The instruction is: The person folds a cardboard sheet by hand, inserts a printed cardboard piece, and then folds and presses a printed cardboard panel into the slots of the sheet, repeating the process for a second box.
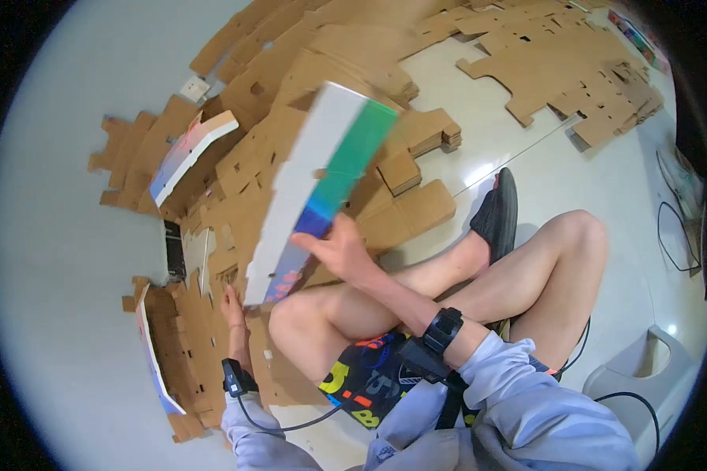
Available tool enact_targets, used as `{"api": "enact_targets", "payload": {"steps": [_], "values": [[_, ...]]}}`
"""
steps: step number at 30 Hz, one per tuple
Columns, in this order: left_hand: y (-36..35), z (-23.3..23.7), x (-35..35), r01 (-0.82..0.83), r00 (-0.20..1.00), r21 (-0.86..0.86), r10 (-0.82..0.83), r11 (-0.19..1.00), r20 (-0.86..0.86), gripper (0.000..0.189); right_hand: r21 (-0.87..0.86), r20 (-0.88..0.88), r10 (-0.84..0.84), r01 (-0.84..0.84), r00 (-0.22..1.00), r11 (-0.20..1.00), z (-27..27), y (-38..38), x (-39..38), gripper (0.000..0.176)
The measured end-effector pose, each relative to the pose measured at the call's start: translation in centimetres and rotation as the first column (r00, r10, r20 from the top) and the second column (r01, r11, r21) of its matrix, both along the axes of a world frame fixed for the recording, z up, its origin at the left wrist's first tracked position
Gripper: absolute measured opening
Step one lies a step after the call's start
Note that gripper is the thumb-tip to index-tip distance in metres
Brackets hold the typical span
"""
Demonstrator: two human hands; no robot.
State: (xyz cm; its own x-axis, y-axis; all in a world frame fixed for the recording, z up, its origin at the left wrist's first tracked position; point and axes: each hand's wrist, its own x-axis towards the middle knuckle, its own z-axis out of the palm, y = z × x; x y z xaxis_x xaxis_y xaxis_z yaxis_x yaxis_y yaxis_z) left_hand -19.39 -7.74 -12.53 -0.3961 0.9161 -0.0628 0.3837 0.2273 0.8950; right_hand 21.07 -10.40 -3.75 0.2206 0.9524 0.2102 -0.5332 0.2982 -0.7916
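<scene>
My right hand (339, 250) grips the edge of a long printed cardboard box (310, 184), thumb on its pale face and fingers on its coloured side. The box is white, green and blue and tilts upward in front of my knees; its far end is slightly blurred. Lower to the left, my left hand (232, 308) is closed beside the near end of the box, against the brown cardboard (212, 330). What its fingers hold, if anything, is too small to make out.
Stacks of brown cut cardboard (291, 94) spread along the wall, with more flat sheets (558, 71) at the far right. Two open printed boxes (196, 153) stand at the left. A grey plastic stool (644, 373) and a black cable (672, 235) lie to the right.
</scene>
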Motion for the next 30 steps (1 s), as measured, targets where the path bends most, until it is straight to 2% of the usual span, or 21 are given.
{"api": "enact_targets", "payload": {"steps": [1,2,3,4,5,6,7,8,9,10,12,15,17,18,19,22,25,26,27,28,30], "values": [[0.9,-1.0,-0.2,-0.031,0.999,0.056,0.030,0.998,0.014,0.045,-0.048,0.091,0.090,-0.086,0.992,0.995,2.0,-0.1,1.1,0.043],[1.5,1.1,2.7,-0.012,0.933,0.059,-0.010,0.998,0.360,0.043,0.096,0.123,0.005,-0.017,0.992,0.995,3.9,0.9,1.3,0.045],[2.2,3.2,5.6,-0.030,0.755,0.037,-0.001,0.999,0.656,0.041,0.124,0.215,-0.026,-0.001,0.976,0.992,5.4,1.1,2.4,0.045],[5.5,0.7,1.9,0.052,0.690,0.076,-0.091,0.996,0.719,0.040,0.176,0.190,-0.035,0.001,0.981,0.984,6.6,1.8,3.3,0.045],[4.3,3.6,7.2,0.022,0.893,0.246,-0.130,0.969,0.430,0.037,0.226,0.168,-0.040,0.001,0.985,0.974,7.7,2.7,4.4,0.044],[3.0,7.0,13.4,-0.017,0.996,0.382,-0.016,0.924,0.084,0.038,0.284,0.099,-0.051,0.021,0.994,0.958,9.0,3.3,6.0,0.042],[2.8,10.1,15.5,0.207,0.956,0.407,-0.097,0.890,-0.275,0.034,0.343,0.035,-0.057,0.042,0.998,0.938,10.6,4.0,8.0,0.041],[2.7,11.6,17.0,0.417,0.789,0.354,-0.141,0.837,-0.597,0.031,0.354,0.108,-0.136,0.090,0.985,0.931,12.6,4.3,11.1,0.041],[2.6,13.2,18.6,0.589,0.519,0.231,-0.145,0.774,-0.842,0.027,0.368,0.180,-0.216,0.138,0.960,0.919,14.3,4.4,14.7,0.042],[2.0,15.7,21.3,0.677,0.491,0.275,-0.141,0.683,-0.860,0.026,0.287,0.215,-0.289,0.222,0.933,0.932,15.3,5.0,18.4,0.041],[0.8,20.0,26.5,0.816,0.441,0.344,-0.115,0.464,-0.890,0.026,0.285,0.106,-0.416,0.373,0.903,0.883,16.8,5.7,26.7,0.037],[-0.4,21.1,26.5,0.834,0.421,0.337,-0.108,0.437,-0.901,0.022,0.195,0.061,-0.396,0.378,0.916,0.905,16.5,7.0,44.3,0.036],[-0.7,19.9,24.4,0.795,0.451,0.304,-0.177,0.524,-0.875,0.018,-0.034,-0.033,-0.470,0.469,0.882,0.882,13.6,6.3,56.5,0.044],[-1.0,19.3,23.0,0.773,0.466,0.280,-0.210,0.569,-0.859,0.016,-0.187,-0.101,-0.695,0.673,0.712,0.716,12.8,4.7,58.8,0.042],[-1.4,18.0,21.2,0.743,0.477,0.236,-0.249,0.626,-0.843,0.014,-0.249,-0.132,-0.628,0.588,0.767,0.770,8.9,4.2,66.3,0.049],[-2.2,14.4,16.7,0.647,0.518,0.094,-0.346,0.757,-0.782,0.011,-0.507,0.061,-0.798,0.707,0.599,0.493,3.8,-1.0,66.1,0.057],[-3.7,12.2,15.2,0.544,0.583,-0.049,-0.420,0.837,-0.695,0.014,-0.378,0.160,-0.731,0.726,0.663,0.575,-0.8,-2.6,58.1,0.040],[-4.2,11.7,15.0,0.508,0.609,-0.109,-0.446,0.854,-0.657,0.017,-0.586,0.255,-0.710,0.689,0.656,0.426,-5.4,-1.5,60.0,0.038],[-4.8,11.0,14.6,0.464,0.638,-0.170,-0.461,0.869,-0.617,0.019,-0.621,0.254,-0.645,0.633,0.721,0.463,-6.3,-0.7,57.4,0.039],[-5.0,10.1,13.8,0.499,0.586,-0.206,-0.503,0.842,-0.636,0.025,-0.658,0.245,-0.571,0.567,0.784,0.495,-6.9,0.3,53.2,0.040],[-4.9,8.7,12.7,0.542,0.472,-0.251,-0.537,0.802,-0.699,0.037,-0.689,0.495,-0.045,0.424,0.868,0.588,-4.3,2.0,46.0,0.043]]}}
